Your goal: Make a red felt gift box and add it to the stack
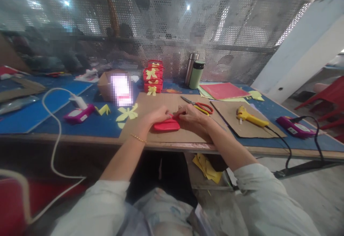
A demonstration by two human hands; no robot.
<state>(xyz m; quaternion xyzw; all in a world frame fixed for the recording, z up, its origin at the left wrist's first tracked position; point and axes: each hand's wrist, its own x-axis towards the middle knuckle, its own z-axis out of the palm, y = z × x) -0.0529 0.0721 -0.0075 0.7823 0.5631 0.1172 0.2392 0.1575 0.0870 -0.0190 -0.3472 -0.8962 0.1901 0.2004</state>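
A small red folded piece (166, 125), perhaps paper or felt, lies on the brown cardboard sheet (145, 103) in front of me. My left hand (160, 116) is at its upper left, fingers bent and closed on its edge. From the right, my right hand (189, 114) pinches the piece's upper right edge between thumb and fingers. The exact fingertip contact is partly hidden. Just beyond my right hand lie orange-and-yellow-handled scissors (197, 105). Yellow cut-out bow shapes (128, 113) rest to the left of my left hand.
Stacked red items with yellow bows (152, 76) stand at the back, near a green bottle (197, 75) and a steel flask (191, 67). A yellow glue gun (251, 117) lies on cardboard at right, its cord running past a purple power block (295, 126). Red sheets (224, 91) lie behind.
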